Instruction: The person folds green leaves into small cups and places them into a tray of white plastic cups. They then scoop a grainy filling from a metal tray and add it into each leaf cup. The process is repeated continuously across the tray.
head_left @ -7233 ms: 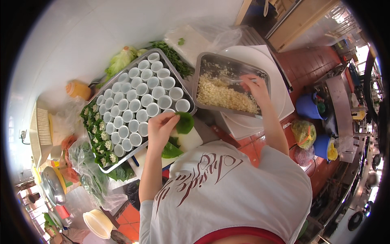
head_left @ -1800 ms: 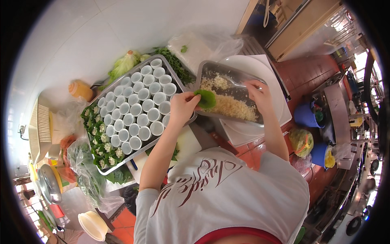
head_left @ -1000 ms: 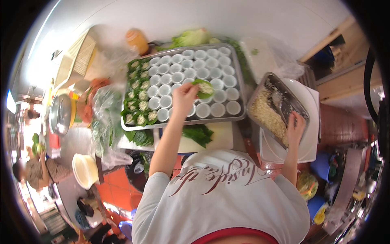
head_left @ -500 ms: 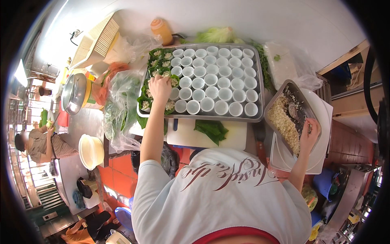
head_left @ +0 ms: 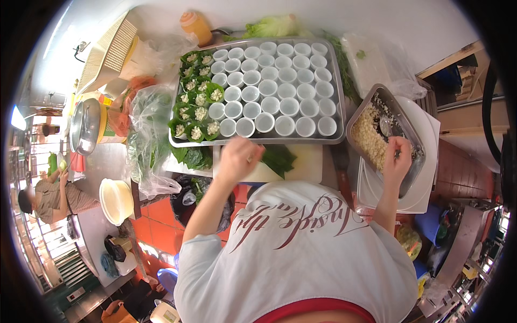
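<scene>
My left hand, slightly blurred, hovers with curled fingers over the white cutting board, just off the tray's front edge. Whatever it may hold is hidden. A dark green leaf piece lies on the board beside it. My right hand is above a metal pan of chopped white filling, its fingertips pinched together on something too small to name. A spoon-like metal piece rests in the filling. Leaf cups with white filling line the left side of the big metal tray; small white cups occupy the rest.
Plastic bags of green leaves lie left of the tray. Behind it are an orange bottle and lettuce. A knife lies between board and pan. At far left, another person stands by a cream tub.
My left hand has left the filled leaf cups and come back toward me over the cutting board. My right hand has shifted slightly left and up over the filling. The view has shifted a little.
</scene>
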Action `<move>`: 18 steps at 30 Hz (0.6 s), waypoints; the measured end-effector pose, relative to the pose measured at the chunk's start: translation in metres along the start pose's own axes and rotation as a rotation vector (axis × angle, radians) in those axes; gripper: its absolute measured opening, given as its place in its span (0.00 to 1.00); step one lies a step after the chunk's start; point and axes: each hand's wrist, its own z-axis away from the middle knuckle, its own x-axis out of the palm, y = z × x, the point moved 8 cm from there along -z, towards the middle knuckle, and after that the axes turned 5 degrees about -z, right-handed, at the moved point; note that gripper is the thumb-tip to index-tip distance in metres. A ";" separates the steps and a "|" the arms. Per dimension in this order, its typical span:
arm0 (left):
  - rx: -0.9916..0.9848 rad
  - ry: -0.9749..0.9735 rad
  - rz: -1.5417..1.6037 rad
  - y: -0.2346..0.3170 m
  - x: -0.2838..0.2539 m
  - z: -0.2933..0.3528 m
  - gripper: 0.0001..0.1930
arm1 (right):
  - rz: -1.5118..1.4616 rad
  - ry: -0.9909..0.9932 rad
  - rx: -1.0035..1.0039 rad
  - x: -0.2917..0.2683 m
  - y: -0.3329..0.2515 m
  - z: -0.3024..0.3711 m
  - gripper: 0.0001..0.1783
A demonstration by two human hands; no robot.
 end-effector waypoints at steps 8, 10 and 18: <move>-0.174 -0.104 0.052 0.009 0.045 0.030 0.14 | -0.095 -0.058 -0.005 0.007 -0.017 -0.016 0.04; -0.143 -0.081 0.057 0.010 0.046 0.031 0.12 | -0.183 -0.122 -0.018 0.014 -0.019 -0.013 0.05; -0.443 -0.037 0.526 0.023 0.022 0.025 0.10 | -0.808 -0.568 0.365 0.083 -0.050 0.037 0.07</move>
